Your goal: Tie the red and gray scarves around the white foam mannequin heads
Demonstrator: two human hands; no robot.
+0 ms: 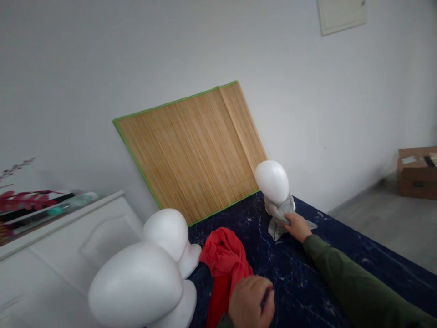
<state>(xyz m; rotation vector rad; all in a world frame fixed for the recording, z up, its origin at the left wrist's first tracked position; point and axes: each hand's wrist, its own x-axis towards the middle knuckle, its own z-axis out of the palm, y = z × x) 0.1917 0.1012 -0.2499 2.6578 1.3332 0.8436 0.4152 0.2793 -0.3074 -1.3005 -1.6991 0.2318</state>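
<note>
My right hand [297,228] reaches to the far corner of the table, its fingers closed on a grey scarf [280,214]. That scarf is gathered around the neck of a white mannequin head [272,180], and its ends lie on the tabletop. My left hand [251,300] is in front with its fingers curled, and I see nothing in it. It overlaps the lower part of a red scarf [225,250], which is looped and bunched on the table; whether they touch I cannot tell.
Two more white mannequin heads, one nearer [134,284] and one behind [167,232], stand at the left. A bamboo mat [198,155] leans on the wall behind the dark blue marbled table [293,282]. At left is a white cabinet [112,228]; a cardboard box [416,175] sits far right.
</note>
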